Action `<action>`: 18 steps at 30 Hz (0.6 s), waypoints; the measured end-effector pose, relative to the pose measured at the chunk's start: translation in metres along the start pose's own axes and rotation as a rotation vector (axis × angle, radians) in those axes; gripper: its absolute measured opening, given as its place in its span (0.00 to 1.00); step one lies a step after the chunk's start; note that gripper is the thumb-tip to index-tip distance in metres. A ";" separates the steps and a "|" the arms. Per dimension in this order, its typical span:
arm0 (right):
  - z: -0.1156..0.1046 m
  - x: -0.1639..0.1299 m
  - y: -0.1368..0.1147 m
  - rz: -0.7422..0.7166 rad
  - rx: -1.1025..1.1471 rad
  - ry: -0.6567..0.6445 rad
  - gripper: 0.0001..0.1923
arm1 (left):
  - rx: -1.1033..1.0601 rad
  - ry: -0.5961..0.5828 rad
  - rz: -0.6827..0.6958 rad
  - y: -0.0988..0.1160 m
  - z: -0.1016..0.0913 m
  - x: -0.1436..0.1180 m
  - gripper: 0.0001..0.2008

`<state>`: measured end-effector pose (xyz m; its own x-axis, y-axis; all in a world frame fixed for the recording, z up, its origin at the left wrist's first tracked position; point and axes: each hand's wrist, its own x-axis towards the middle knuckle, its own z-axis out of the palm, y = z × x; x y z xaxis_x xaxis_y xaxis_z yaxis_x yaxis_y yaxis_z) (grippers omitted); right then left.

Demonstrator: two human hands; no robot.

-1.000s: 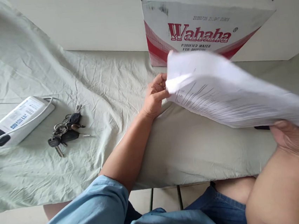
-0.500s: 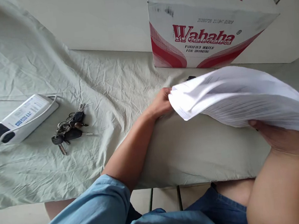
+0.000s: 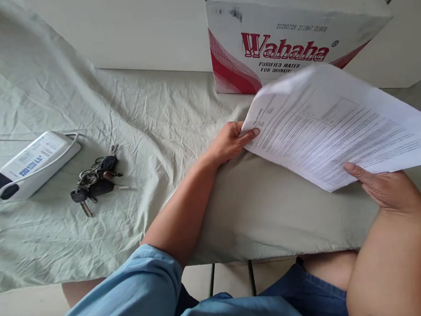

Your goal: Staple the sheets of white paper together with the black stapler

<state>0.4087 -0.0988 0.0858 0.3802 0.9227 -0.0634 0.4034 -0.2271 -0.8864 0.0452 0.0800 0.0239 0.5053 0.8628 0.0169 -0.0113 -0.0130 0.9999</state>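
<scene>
Printed paper sheets [image 3: 326,127] are held up off the cloth at the right, with lines of text and a small table facing me. My left hand [image 3: 233,140] pinches their left corner, its thumb lying on top of the print. At the lower right edge, my right hand [image 3: 387,183] grips the sheets, thumb on the front and the other fingers hidden underneath. The upper edge of the paper curls slightly and overlaps the lower part of a water carton. How many sheets there are, I cannot tell.
A Wahaha water carton [image 3: 280,32] stands at the back against a white surface. On the left of the creased green cloth [image 3: 162,118] lie a bunch of keys [image 3: 97,181] and a white box-shaped device [image 3: 34,165] with a cable. The cloth's front edge runs just before my lap.
The sheets, bent over and blurred before, are now spread flatter with the printed side showing. My left thumb has come down on top of their corner. Both hands stay nearly in place.
</scene>
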 end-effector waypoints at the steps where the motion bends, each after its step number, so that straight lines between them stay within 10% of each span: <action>1: -0.002 -0.001 0.000 0.023 -0.004 -0.038 0.30 | -0.032 0.006 -0.028 -0.001 0.000 0.000 0.30; 6: -0.028 -0.007 0.005 0.234 -0.021 -0.184 0.32 | -0.194 0.043 -0.089 0.003 -0.002 -0.004 0.34; 12: -0.044 -0.002 -0.005 0.131 0.225 0.147 0.49 | -0.195 -0.208 -0.200 0.020 -0.003 -0.010 0.30; 18: -0.011 -0.001 -0.007 0.240 0.130 -0.216 0.45 | 0.134 -0.495 -0.133 0.021 -0.001 -0.005 0.19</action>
<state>0.4148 -0.1014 0.0976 0.2610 0.8956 -0.3603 0.2091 -0.4168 -0.8846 0.0418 0.0758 0.0446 0.8420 0.5200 -0.1433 0.1751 -0.0121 0.9845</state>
